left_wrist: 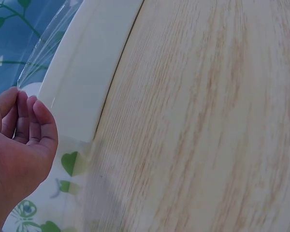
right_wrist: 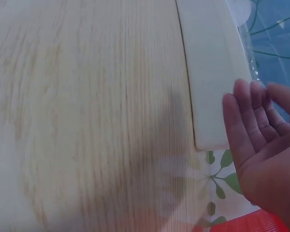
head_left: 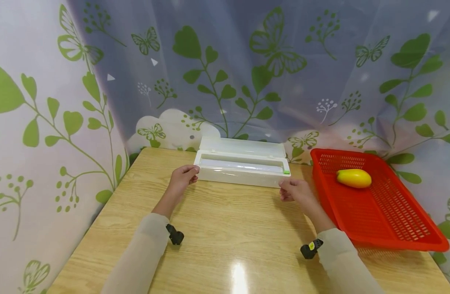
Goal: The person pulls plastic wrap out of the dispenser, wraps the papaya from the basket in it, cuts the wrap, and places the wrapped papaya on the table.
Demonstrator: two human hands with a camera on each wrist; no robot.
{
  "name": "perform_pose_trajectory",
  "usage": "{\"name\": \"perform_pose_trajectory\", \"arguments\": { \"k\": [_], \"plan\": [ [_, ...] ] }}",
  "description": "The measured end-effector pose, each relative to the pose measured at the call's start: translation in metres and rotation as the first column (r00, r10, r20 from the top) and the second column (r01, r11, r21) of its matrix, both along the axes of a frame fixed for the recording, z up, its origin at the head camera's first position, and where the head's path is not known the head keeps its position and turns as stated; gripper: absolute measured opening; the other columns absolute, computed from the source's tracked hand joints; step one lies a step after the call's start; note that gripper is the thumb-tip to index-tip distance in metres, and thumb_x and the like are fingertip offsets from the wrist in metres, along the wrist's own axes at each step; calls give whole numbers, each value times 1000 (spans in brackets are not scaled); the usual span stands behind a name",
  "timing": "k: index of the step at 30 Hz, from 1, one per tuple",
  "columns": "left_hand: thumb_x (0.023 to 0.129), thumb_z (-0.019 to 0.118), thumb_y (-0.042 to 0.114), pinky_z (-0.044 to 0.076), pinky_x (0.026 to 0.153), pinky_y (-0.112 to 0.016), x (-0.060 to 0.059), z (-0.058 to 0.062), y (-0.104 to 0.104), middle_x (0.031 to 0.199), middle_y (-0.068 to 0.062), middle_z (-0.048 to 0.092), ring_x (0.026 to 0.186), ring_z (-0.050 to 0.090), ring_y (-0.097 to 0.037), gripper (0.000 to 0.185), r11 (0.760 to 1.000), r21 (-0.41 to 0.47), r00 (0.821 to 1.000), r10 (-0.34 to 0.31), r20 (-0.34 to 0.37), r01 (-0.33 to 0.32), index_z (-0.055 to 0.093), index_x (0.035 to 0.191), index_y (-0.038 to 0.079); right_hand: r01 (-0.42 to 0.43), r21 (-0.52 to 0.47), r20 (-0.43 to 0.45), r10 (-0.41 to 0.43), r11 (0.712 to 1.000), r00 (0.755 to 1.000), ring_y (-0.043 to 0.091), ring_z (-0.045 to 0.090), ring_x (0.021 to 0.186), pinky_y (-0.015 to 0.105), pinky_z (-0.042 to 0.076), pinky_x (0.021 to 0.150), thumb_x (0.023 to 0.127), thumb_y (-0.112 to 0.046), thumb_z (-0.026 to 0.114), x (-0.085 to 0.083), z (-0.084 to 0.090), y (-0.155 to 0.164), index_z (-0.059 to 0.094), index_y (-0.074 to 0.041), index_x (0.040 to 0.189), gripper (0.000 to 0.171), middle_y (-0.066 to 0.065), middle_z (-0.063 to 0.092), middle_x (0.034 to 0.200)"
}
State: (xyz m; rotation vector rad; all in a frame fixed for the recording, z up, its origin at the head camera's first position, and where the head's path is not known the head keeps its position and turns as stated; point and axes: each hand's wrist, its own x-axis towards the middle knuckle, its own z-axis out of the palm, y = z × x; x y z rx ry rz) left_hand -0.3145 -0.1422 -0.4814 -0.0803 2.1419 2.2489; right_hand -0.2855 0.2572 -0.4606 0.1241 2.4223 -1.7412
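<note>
Pinching clear plastic film (left_wrist: 44,48), left grip (head_left: 183,179) and right grip (head_left: 296,191) each close thumb to fingertips beside an open white cling-film dispenser (head_left: 243,181), mid-frame on the counter (head_left: 225,228); red basket (head_left: 325,196) with yellow fruit (head_left: 354,178), right of frame.

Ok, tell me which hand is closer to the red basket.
Right. The right hand is at the right end of the white box, just left of the red basket; the left hand is at the box's left end, farther away.
</note>
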Motion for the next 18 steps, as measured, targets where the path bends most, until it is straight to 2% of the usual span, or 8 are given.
{"name": "perform_pose_trajectory", "arguments": {
  "k": [3, 10, 18],
  "plan": [
    [102, 63, 20, 56, 81, -22, 0, -1, 0, 104, -5, 64, 86, 61, -13, 34, 1000, 6, 1000, 3, 7, -3, 64, 124, -6, 3, -22, -24, -4, 1000, 1000, 14, 67, 70, 29, 62, 72, 104, -21, 57, 0, -1, 0, 57, 13, 116, 36, 4, 60, 81],
    [102, 62, 22, 56, 91, -31, -2, 2, 0, 110, -8, 64, 88, 61, -12, 35, 1000, -11, 1000, -3, 12, 3, 64, 125, -4, 73, -120, -86, -84, 990, 993, 12, 64, 69, 27, 61, 72, 104, -26, 58, -2, 6, 0, 53, 12, 116, 41, 3, 59, 83],
    [102, 62, 22, 54, 98, -40, -6, 13, 4, 114, -10, 64, 96, 61, -20, 32, 999, -42, 1000, 21, 0, -21, 66, 124, -1, 113, -222, -84, -134, 968, 987, 10, 61, 63, 24, 59, 67, 104, -21, 58, -13, 19, -4, 54, 10, 114, 33, -3, 56, 79]
  ]
}}
